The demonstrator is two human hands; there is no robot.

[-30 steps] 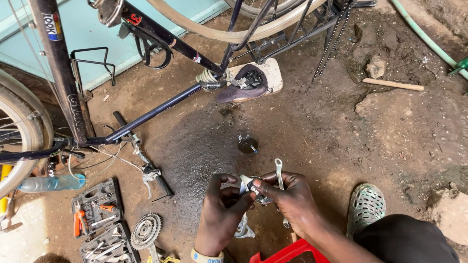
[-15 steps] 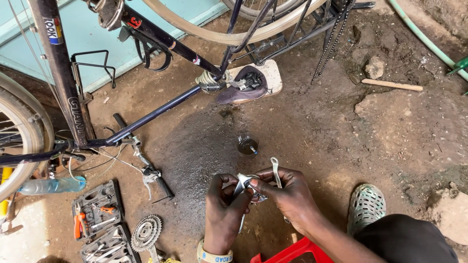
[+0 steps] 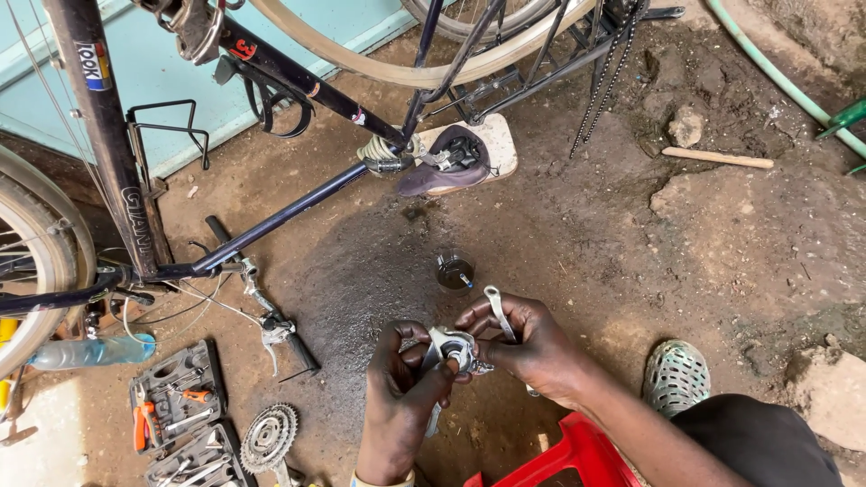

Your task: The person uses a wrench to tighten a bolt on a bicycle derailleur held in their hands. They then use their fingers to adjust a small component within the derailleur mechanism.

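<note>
Left hand (image 3: 401,397): fingers curled and closed around a small silver metal bicycle part (image 3: 454,347), gripping it from below and from its left side.

Right hand (image 3: 532,347): closed on the same bicycle part from the other side, fingertips touching the left hand's; a slim metal wrench (image 3: 498,313) is pinned between its fingers and stands up past the knuckles. Both hands meet over bare dirt ground (image 3: 631,252).

Small glass jar (image 3: 456,271): upright on the ground just beyond the hands, dark liquid inside.

Upturned bicycle (image 3: 289,207): farther out beyond the hands, dark frame, saddle (image 3: 451,158) pressed on a pale flat slab.

Brake lever with cables (image 3: 275,329): on the ground, left of the left hand.

Gear cog set (image 3: 269,437): beside the left wrist, to its left.

Open tool case (image 3: 176,406): left of the cogs, orange-handled pliers inside.

Plastic bottle (image 3: 90,352): lying far left.

Red plastic stool (image 3: 550,460): under the right forearm.

Green sandal (image 3: 677,379): right of the right hand.

Wooden stick (image 3: 717,158): well apart, far right.
</note>
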